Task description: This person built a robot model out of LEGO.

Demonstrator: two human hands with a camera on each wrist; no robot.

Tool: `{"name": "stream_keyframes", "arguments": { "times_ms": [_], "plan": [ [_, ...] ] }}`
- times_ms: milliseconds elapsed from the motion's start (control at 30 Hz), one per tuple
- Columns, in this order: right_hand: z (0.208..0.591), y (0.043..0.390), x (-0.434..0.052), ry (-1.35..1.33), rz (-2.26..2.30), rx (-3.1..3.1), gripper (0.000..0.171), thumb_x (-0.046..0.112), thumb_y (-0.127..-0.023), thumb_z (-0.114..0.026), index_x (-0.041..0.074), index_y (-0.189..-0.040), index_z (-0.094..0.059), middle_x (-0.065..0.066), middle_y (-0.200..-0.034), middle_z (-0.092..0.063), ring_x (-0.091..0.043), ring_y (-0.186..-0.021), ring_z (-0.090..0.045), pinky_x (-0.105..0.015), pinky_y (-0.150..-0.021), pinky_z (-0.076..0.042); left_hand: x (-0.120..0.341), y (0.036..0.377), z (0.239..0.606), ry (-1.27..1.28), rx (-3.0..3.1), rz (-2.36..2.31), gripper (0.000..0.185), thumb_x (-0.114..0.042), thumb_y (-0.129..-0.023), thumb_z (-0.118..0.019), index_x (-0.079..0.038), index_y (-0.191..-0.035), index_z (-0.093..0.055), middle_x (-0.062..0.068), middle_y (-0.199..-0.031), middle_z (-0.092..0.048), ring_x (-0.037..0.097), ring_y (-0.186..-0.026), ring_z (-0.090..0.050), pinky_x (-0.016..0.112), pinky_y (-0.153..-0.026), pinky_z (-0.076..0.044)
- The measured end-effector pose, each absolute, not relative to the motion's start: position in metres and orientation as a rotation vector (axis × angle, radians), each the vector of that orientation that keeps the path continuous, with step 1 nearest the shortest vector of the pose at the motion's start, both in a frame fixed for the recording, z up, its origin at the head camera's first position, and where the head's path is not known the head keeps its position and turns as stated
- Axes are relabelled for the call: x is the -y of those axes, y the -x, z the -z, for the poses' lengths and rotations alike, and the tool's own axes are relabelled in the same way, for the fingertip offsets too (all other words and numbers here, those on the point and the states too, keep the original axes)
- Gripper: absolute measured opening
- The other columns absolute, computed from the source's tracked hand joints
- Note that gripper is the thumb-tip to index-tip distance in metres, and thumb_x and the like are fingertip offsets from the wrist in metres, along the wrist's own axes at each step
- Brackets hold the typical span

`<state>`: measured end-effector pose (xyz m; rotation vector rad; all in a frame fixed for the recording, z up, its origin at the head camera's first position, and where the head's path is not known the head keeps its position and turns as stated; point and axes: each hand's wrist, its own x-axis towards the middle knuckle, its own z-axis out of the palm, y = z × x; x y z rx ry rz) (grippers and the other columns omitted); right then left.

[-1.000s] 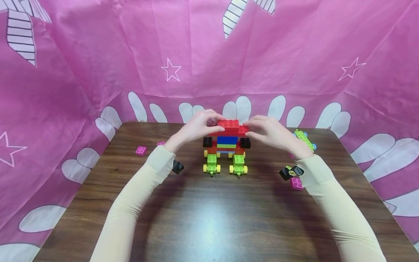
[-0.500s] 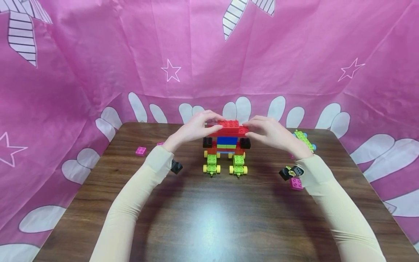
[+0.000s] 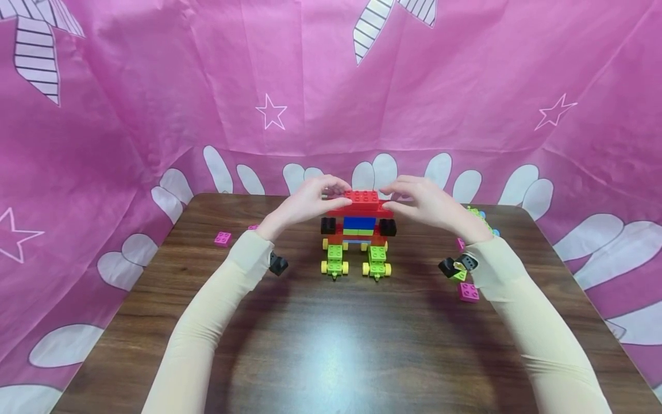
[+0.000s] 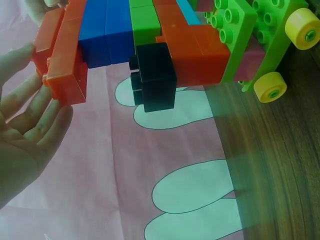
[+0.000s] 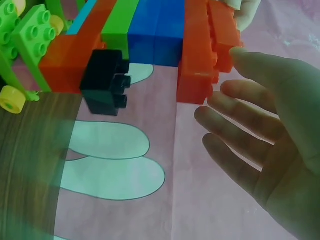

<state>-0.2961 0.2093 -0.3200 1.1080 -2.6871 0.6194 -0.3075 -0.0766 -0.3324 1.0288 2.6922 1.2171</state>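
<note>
Pink sheeting [image 3: 155, 86] printed with white stars and petal shapes forms the background and sides; a dark wood table [image 3: 331, 345] fills the lower half of the head view.

A brick model [image 3: 358, 230] stands upright at the centre of the frame, toward the far edge of the table. Layers from top: red brick [image 3: 364, 197], wider red plate, blue, green, orange. A black brick [image 3: 328, 225] projects from each side. Two green wheeled bases [image 3: 334, 259] with yellow wheels support it.

Left hand [image 3: 308, 202] sits at the left end of the red top, fingers loosely extended, fingertips [image 4: 40, 107] touching the red edge in the left wrist view. Right hand [image 3: 424, 201] mirrors it at the right end; fingers [image 5: 240, 117] are relaxed and spread, tips at the red edge. Neither hand curls around a brick.

Loose parts: a pink brick [image 3: 223, 238] at centre left, a black piece [image 3: 279, 263] beside the left sleeve, and black, green and pink pieces [image 3: 460, 273] clustered at the right wrist.
</note>
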Motion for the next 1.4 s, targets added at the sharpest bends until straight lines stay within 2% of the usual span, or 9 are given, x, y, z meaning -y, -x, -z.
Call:
{"name": "stream_keyframes", "arguments": {
  "times_ms": [200, 467, 733, 1400],
  "plan": [
    [0.314, 0.299, -0.198, -1.117, -0.602, 2.695, 0.039, 0.026, -0.091, -0.072, 0.008, -0.125, -0.067, -0.010, -0.121, -0.070, -0.024, -0.101, -0.068, -0.044, -0.088, -0.059, 0.081, 0.307, 0.333, -1.074, -2.687, -1.217, 0.037, -0.026, -0.093, -0.069, -0.009, -0.125, -0.067, 0.007, -0.116, -0.070, 0.019, -0.105, -0.062, 0.044, -0.101, -0.053],
    [0.310, 0.299, -0.191, -1.160, -0.537, 2.673, 0.037, 0.024, -0.090, -0.073, 0.010, -0.124, -0.070, -0.010, -0.117, -0.072, -0.025, -0.109, -0.067, -0.045, -0.092, -0.057, 0.082, 0.307, 0.332, -1.082, -2.681, -1.214, 0.038, -0.027, -0.093, -0.068, -0.010, -0.128, -0.066, 0.007, -0.120, -0.071, 0.019, -0.108, -0.065, 0.043, -0.104, -0.052],
    [0.309, 0.300, -0.190, -1.170, -0.569, 2.661, 0.037, 0.022, -0.088, -0.075, 0.011, -0.123, -0.071, -0.008, -0.111, -0.074, -0.022, -0.100, -0.068, -0.040, -0.084, -0.059, 0.081, 0.307, 0.331, -1.068, -2.702, -1.215, 0.039, -0.028, -0.092, -0.071, -0.010, -0.126, -0.068, 0.006, -0.118, -0.073, 0.018, -0.104, -0.067, 0.043, -0.101, -0.053],
    [0.311, 0.304, -0.190, -1.152, -0.610, 2.714, 0.035, 0.025, -0.089, -0.074, 0.013, -0.122, -0.072, -0.007, -0.112, -0.075, -0.023, -0.105, -0.069, -0.042, -0.091, -0.058, 0.079, 0.308, 0.332, -1.056, -2.708, -1.197, 0.037, -0.028, -0.092, -0.071, -0.011, -0.125, -0.068, 0.006, -0.116, -0.073, 0.018, -0.104, -0.067, 0.043, -0.099, -0.053]
  ]
}}
